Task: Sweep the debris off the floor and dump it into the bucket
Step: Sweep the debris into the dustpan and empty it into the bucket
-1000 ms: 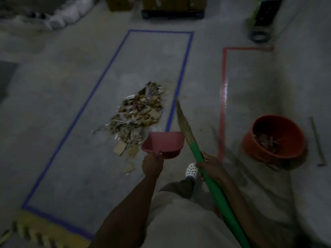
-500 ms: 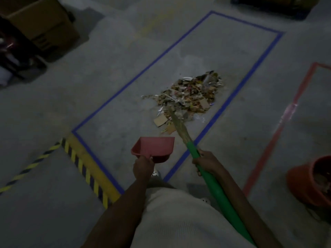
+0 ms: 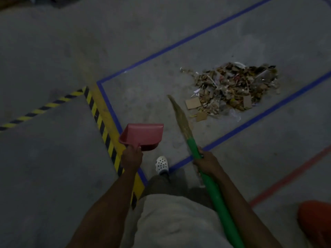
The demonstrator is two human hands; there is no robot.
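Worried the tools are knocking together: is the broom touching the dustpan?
Apart. The head view shows bare floor between the dustpan and the broom; the left hand holds the dustpan, the right hand the broom.

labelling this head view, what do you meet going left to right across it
striped tape → dustpan → debris → bucket; shoe and broom left out, since they overlap others

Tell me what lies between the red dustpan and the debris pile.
Only the broom's bristles, in the head view; otherwise bare floor separates dustpan and debris pile.
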